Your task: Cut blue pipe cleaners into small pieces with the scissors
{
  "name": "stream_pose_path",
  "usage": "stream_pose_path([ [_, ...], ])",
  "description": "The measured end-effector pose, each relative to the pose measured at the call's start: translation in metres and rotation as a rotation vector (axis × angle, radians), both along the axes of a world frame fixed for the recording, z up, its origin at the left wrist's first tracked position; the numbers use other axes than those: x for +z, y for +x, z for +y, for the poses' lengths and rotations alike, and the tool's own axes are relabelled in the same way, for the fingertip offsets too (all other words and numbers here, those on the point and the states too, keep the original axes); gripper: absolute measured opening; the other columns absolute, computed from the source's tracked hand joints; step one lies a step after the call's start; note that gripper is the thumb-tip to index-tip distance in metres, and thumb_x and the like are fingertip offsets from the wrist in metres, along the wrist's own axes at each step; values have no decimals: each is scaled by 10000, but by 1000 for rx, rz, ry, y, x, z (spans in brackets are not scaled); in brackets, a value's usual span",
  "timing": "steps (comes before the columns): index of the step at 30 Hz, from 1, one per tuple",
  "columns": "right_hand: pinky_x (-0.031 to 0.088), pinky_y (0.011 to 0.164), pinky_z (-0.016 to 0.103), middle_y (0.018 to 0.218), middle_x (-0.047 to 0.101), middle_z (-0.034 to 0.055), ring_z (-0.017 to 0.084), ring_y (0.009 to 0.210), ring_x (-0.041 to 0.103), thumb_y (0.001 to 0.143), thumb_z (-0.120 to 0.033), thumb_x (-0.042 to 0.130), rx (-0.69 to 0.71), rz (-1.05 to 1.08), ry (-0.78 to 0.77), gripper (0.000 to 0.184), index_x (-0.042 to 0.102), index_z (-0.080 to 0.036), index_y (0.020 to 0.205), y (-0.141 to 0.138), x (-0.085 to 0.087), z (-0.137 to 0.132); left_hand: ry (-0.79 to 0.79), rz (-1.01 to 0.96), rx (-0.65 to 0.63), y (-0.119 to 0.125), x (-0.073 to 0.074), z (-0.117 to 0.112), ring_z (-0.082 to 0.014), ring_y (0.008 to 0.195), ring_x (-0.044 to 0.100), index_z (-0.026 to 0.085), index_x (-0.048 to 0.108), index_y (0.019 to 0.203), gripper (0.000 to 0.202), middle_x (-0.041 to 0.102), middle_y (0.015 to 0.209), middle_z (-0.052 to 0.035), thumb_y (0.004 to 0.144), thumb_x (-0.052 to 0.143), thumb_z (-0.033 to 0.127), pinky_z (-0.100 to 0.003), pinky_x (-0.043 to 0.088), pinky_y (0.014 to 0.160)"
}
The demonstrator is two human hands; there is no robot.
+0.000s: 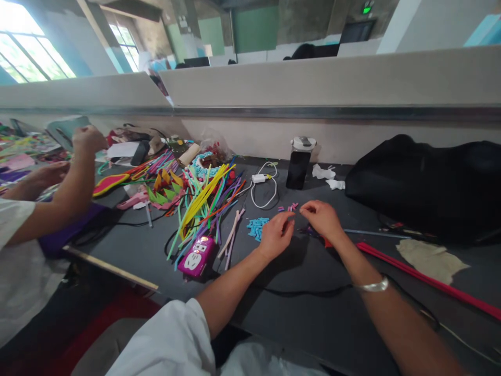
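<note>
My left hand [276, 235] and my right hand [323, 218] rest close together on the dark table [297, 308], fingers curled into a pinch, fingertips almost touching. What they pinch is too small to make out. Small pink and purple cut pieces [288, 208] lie just beyond my fingers. A heap of light blue cut pieces [256, 228] sits left of my left hand. A silver bangle [371, 285] is on my right wrist. Red-handled scissors [326, 241] lie partly under my right hand.
A pile of coloured pipe cleaners [203, 201] and a pink gadget [196, 256] lie to the left. A dark bottle [299, 163], white charger cable [263, 185], black bag [426, 183] and long red stick [426, 279] surround my hands. Another person's arms [58, 188] work at far left.
</note>
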State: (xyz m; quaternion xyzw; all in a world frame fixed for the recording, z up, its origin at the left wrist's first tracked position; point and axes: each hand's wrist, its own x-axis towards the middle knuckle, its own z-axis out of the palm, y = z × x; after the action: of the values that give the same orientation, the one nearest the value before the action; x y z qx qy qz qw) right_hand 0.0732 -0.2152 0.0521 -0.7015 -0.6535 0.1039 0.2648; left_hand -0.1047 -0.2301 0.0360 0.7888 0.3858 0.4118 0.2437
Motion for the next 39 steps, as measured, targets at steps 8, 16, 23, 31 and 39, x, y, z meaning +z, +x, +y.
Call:
stream_pose_path([
  [8, 426, 749, 259, 935, 717, 55, 180, 869, 633, 845, -326, 496, -113, 2, -47, 255, 720, -205, 866, 6, 4, 2, -30, -35, 38, 2, -2, 1, -133, 715, 537, 177, 534, 1211, 334, 590, 816, -26, 888, 472, 237, -260, 434, 708],
  [16, 405, 639, 282, 821, 717, 113, 221, 778, 656, 799, -396, 594, -185, -51, -195, 244, 733, -199, 762, -15, -11, 47, -41, -15, 44, -2, -2, 3, -119, 665, 524, 184, 535, 1191, 324, 577, 769, 0, 875, 475, 225, -249, 430, 673],
  [23, 383, 626, 261, 825, 702, 55, 171, 740, 624, 850, -360, 530, -77, -27, -99, 239, 697, -208, 771, -12, 1, 20, 10, -9, 36, -3, -5, 5, -131, 714, 551, 194, 524, 1215, 341, 609, 853, -26, 878, 473, 205, -259, 456, 687],
  [31, 400, 713, 286, 789, 601, 32, 172, 771, 552, 843, -232, 505, 170, -100, 193, 125, 596, -209, 762, -16, 0, -51, 97, 101, -104, -3, -2, 4, -170, 910, 572, 218, 562, 1199, 316, 594, 1041, -68, 895, 473, 221, -288, 475, 778],
  [39, 399, 768, 317, 824, 607, 39, 193, 830, 540, 873, -233, 489, 241, -32, 284, 138, 574, -212, 767, -17, -6, -51, 91, 51, -224, -6, -3, 10, -154, 867, 541, 173, 588, 930, 134, 562, 905, -52, 897, 458, 166, -265, 443, 756],
])
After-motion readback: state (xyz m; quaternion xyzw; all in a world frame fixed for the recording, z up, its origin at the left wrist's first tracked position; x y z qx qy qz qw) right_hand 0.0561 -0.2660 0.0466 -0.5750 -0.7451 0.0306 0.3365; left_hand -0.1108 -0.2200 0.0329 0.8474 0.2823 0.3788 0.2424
